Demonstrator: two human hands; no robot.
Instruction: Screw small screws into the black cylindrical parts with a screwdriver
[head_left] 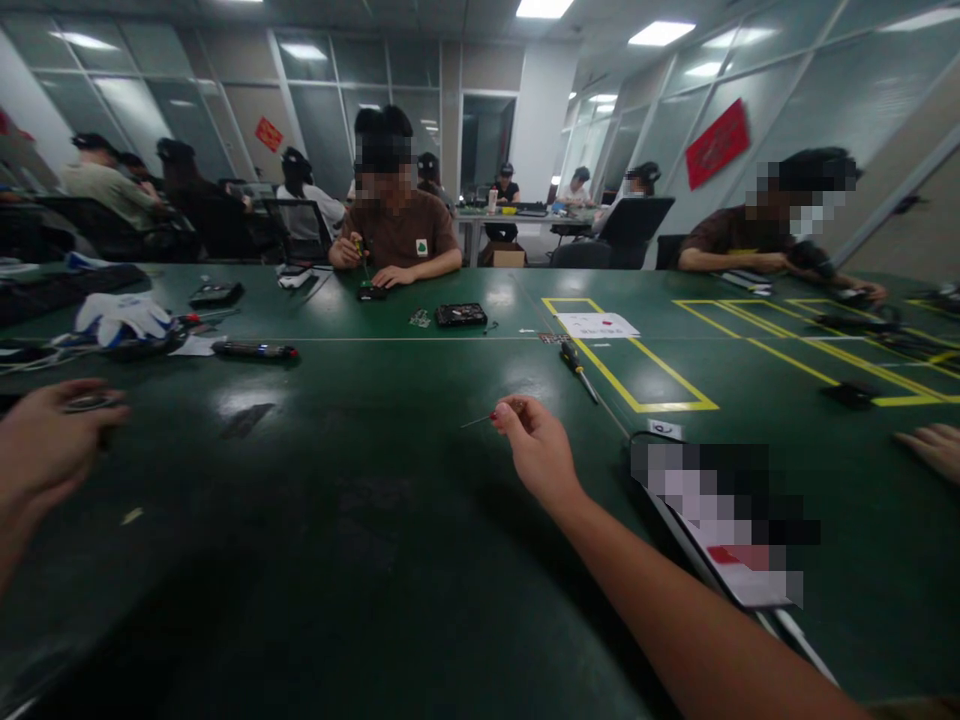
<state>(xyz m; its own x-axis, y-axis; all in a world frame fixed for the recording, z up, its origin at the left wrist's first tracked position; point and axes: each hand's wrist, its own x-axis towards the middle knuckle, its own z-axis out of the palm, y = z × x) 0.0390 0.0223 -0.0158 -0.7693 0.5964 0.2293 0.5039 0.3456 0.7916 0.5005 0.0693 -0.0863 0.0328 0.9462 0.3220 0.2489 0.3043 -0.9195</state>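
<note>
My right hand [534,445] reaches out over the green table [375,500], its fingers pinched on a thin metal pin with a red tip [480,419] that points left. My left hand [46,440] is at the far left edge, fingers curled round a small dark round object [88,404] that I cannot make out clearly. Beyond my right hand a screwdriver with a black and yellow handle [577,368] lies on the table.
Yellow tape outlines [637,385] and a white paper [598,324] lie to the right. A blurred card [724,525] sits by my right forearm. Black devices [460,314], white gloves [124,316] and a dark tool [253,349] lie further off. People work opposite; another person's hand [930,447] rests at right.
</note>
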